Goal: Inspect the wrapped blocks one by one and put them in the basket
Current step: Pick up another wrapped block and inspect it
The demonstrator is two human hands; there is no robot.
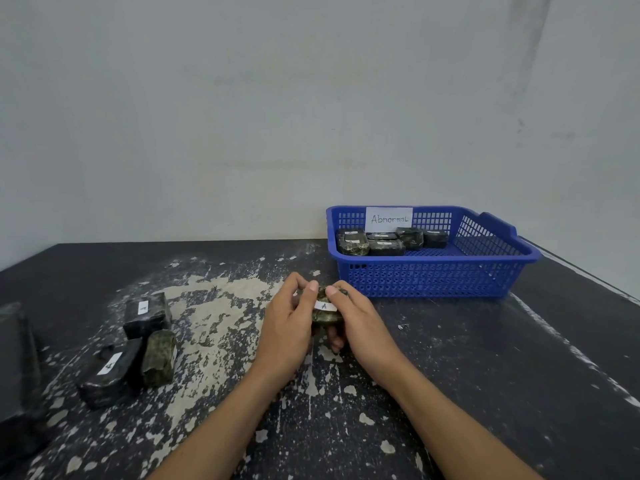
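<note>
Both hands hold one dark wrapped block [325, 311] with a white label, just above the table's middle. My left hand [289, 327] grips its left side and my right hand [360, 327] its right side, thumbs on top. A blue plastic basket [433, 277] marked "Abnormal" stands at the back right, with several wrapped blocks [384, 245] in its far left part. Three more wrapped blocks lie at the left: one labelled [147, 315], one mottled green and upright [159, 356], one labelled and nearest me [107, 377].
The table [485, 358] is black with worn, pale flaking patches. A dark blurred object [17, 368] sits at the far left edge. A pale wall rises right behind the table and basket. The table's right edge runs diagonally past the basket.
</note>
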